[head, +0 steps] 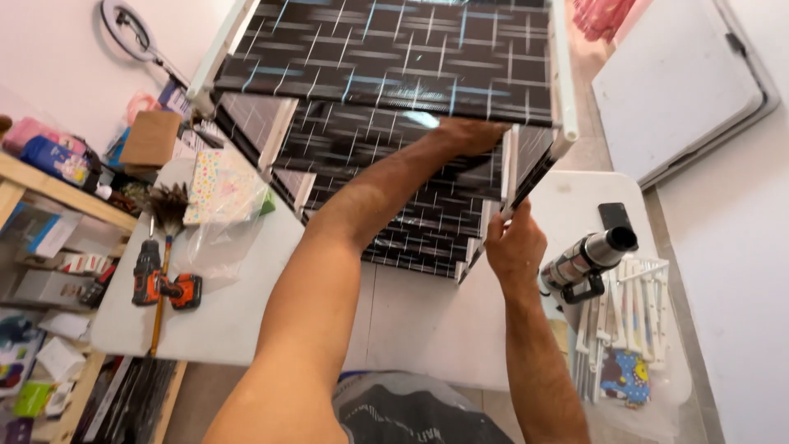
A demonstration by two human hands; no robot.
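The left hand (pixel 468 136) is raised toward twelve o'clock, forearm stretched long from the lower left, palm pressed flat against the underside of the top panel of a black patterned shelf unit (pixel 386 57); its fingers are mostly hidden behind the panel edge, so whether they are spread cannot be told. The right hand (pixel 514 247) rises from five o'clock, wrist bent, fingers curled and pinching the lower edge of the unit's thin right side panel (pixel 534 168), which has a white edge strip and stands nearly upright. The shelf unit lies tilted on the white counter (pixel 419 321), its black surfaces crossed with pale blue and white lines, filling the top centre.

At nine o'clock a flat package with coloured dots (pixel 218 185) lies in clear plastic on the counter, with a brown cardboard box (pixel 152 138) just beyond it. Boxes and coloured packets crowd the wooden shelf (pixel 49 193) at the far left.

An orange and black cordless drill (pixel 164 284) lies at eight o'clock, beside a feather duster (pixel 167 214) whose long handle runs off the counter edge. At three o'clock a roll of the black patterned film (pixel 588 256) rests on a bundle of white brackets (pixel 629 312), near a dark phone (pixel 615 216). A ring light (pixel 123 25) leans against the wall at eleven o'clock. A dark plastic bag (pixel 411 411) sits at six o'clock, below the counter.
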